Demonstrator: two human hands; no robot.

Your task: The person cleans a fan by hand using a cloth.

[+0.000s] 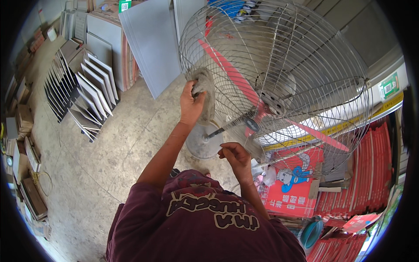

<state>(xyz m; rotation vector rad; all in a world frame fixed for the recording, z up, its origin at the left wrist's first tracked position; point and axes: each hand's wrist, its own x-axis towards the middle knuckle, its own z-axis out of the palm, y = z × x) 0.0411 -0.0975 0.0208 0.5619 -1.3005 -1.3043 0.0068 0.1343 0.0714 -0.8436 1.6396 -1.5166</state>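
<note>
1. My left hand [190, 102] presses a grey rag [204, 89] against the wire fan guard [279, 83], at ten o'clock of the hub.
2. My right hand [235, 156], fingers curled, pinches the guard's lower rim.
3. Concrete floor [109, 153]; tile samples [83, 94] at nine o'clock, red boxes [371, 174] at four.

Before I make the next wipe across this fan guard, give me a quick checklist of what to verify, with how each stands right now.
1. Left hand has a grip on the grey dusty rag: ok.
2. Rag pressed against the round silver wire fan guard: ok.
3. Right hand steadying the guard's lower rim: ok, it touches there.
4. Red fan blades at rest: ok, they look sharp, not blurred.
5. Round grey base flat on the concrete floor: ok.
6. Fan unplugged: cannot tell, no cord or plug shows.
</note>
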